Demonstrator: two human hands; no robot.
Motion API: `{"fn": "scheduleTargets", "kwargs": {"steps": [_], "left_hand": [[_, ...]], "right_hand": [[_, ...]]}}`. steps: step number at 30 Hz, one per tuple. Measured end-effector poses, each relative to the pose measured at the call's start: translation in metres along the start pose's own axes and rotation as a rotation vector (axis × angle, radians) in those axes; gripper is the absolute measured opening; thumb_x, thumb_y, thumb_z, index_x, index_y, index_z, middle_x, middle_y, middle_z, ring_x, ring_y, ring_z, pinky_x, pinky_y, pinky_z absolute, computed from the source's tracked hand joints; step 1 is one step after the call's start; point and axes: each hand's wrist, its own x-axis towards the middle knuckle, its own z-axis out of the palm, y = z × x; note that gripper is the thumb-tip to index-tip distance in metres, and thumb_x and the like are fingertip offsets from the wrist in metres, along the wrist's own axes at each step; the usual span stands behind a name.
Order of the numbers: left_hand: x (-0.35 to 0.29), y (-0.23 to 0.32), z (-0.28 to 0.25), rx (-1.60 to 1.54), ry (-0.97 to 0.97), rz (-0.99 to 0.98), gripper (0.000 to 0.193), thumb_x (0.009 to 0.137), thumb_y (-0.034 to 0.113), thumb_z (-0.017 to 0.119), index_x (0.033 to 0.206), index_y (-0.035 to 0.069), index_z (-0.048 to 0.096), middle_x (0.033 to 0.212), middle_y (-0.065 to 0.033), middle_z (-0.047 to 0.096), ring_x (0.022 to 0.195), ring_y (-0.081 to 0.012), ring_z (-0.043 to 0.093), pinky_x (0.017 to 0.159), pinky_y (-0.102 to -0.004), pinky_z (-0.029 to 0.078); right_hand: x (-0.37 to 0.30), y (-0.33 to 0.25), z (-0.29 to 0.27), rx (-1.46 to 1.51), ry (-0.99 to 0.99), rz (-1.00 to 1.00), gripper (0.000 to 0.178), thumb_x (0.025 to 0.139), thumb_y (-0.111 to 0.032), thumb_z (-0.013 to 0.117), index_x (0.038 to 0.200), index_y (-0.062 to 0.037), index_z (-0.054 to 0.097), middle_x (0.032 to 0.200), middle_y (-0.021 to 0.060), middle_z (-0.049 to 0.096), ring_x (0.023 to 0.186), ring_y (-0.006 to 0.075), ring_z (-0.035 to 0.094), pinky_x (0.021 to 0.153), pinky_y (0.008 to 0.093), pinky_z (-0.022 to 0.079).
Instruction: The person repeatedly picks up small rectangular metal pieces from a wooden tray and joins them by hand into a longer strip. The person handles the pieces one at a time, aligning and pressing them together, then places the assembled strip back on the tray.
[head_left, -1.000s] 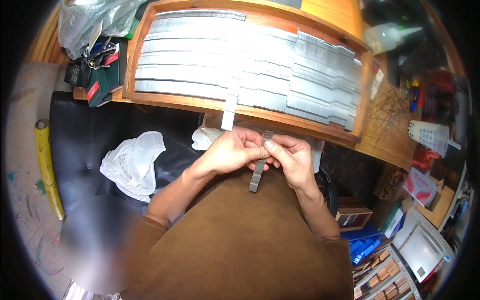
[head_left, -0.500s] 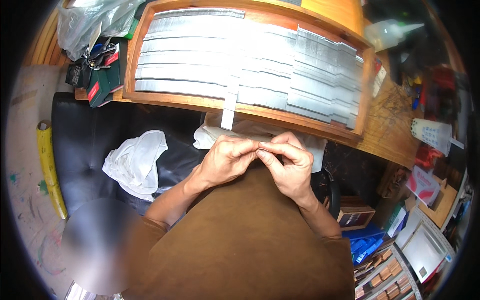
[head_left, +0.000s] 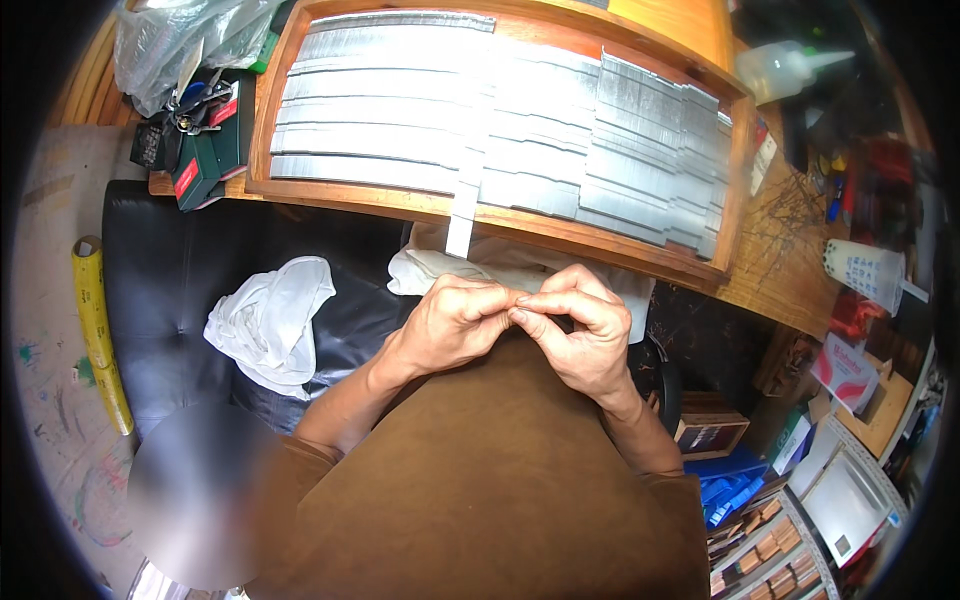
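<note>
In the head view, the left hand [head_left: 455, 325] and right hand [head_left: 585, 330] meet at their fingertips, near the near edge of a shallow wooden tray [head_left: 345, 199]. Each has thumb and forefinger drawn together; what they pinch, if anything, is hidden, so I cannot tell. The tray holds rows of silvery metal strips [head_left: 370, 112], and one long flat strip [head_left: 462, 225] juts over its near edge above the left hand. Near the tray's far right corner lies a translucent squeeze bottle [head_left: 778, 72].
</note>
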Motion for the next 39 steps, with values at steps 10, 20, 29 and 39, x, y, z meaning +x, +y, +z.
{"fn": "scheduleTargets", "kwargs": {"steps": [10,20,29,39], "left_hand": [[-0.0012,0.002,0.0021,0.021,0.044,0.037,0.019,0.084,-0.005,0.072,0.103,-0.002,0.072,0.079,-0.0171,0.071,0.068,-0.0331,0.071,0.061,-0.0359,0.056],[-0.0032,0.0083,-0.0002,0.014,0.042,-0.001,0.02,0.083,-0.006,0.072,0.103,-0.002,0.073,0.077,-0.0169,0.071,0.065,-0.0312,0.071,0.057,-0.0354,0.055],[-0.0043,0.0052,0.0024,-0.029,0.069,-0.001,0.021,0.084,-0.005,0.072,0.104,-0.002,0.074,0.079,-0.0179,0.072,0.067,-0.0305,0.072,0.058,-0.0342,0.055],[-0.0047,0.0087,0.0002,-0.017,0.049,-0.029,0.022,0.084,-0.005,0.072,0.106,-0.001,0.074,0.081,-0.0183,0.073,0.067,-0.0298,0.073,0.058,-0.0331,0.055]], "right_hand": [[0.0003,-0.0003,0.0006,0.041,0.013,-0.008,0.016,0.078,0.003,0.084,0.093,-0.0012,0.078,0.08,0.0046,0.064,0.071,0.0126,0.061,0.06,0.0256,0.048],[0.0045,0.0007,-0.0023,0.084,-0.047,0.049,0.014,0.078,0.002,0.085,0.089,-0.0007,0.077,0.079,0.0052,0.066,0.071,0.0132,0.062,0.061,0.0257,0.049],[0.0034,0.001,-0.0003,0.104,-0.016,0.063,0.014,0.077,0.002,0.085,0.087,-0.0006,0.077,0.079,0.0061,0.068,0.071,0.0134,0.063,0.062,0.0254,0.05],[0.0037,0.0027,-0.0025,0.117,-0.038,0.054,0.016,0.075,0.004,0.086,0.088,-0.0001,0.076,0.081,0.0071,0.068,0.073,0.0133,0.064,0.064,0.0248,0.05]]}}
